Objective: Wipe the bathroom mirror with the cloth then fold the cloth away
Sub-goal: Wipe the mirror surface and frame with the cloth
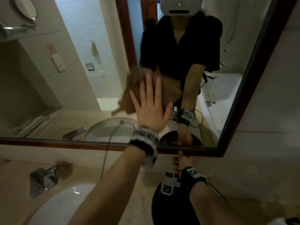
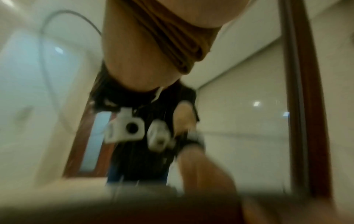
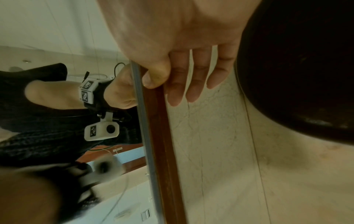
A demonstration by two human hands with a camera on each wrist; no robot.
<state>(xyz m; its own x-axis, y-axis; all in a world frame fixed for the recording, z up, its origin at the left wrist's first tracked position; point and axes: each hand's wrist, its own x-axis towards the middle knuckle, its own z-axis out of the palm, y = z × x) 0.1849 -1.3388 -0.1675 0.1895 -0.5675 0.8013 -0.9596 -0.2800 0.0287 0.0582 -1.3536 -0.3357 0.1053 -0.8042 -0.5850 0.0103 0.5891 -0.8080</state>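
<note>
A: What does your head view show?

B: Your left hand (image 1: 150, 108) is spread flat, fingers straight, pressing a crumpled brown ribbed cloth (image 1: 141, 88) against the glass of the wall mirror with a dark reddish wooden frame (image 1: 65, 142). The cloth sits in the lower middle of the glass and is blurred. Your right hand (image 1: 181, 160) rests at the bottom rail of the frame, with its thumb on the wood. Below it stands a round black basin (image 1: 168, 208) on the beige marble desk (image 1: 113, 189), with a white oval sink (image 1: 60, 207) and a chrome tap (image 1: 44, 175) to your left.

A: And your left wrist view?

B: It is blurred. The brown cloth (image 2: 172, 39) lies in soft folds under your left hand (image 2: 220, 13), squeezed between palm and glass. The frame's wood (image 2: 310, 91) runs up the right side.

A: Your right wrist view?

B: It is sharper. Your right hand (image 3: 182, 37) has its thumb tip pressed on the smooth wooden rail (image 3: 161, 136), beside the grey bevel of the glass, while three fingers (image 3: 197, 78) hang straight over the veined marble wall (image 3: 210, 151). The grip there is open, holding nothing. The black basin's curved matte rim (image 3: 287, 91) fills the right side.
</note>
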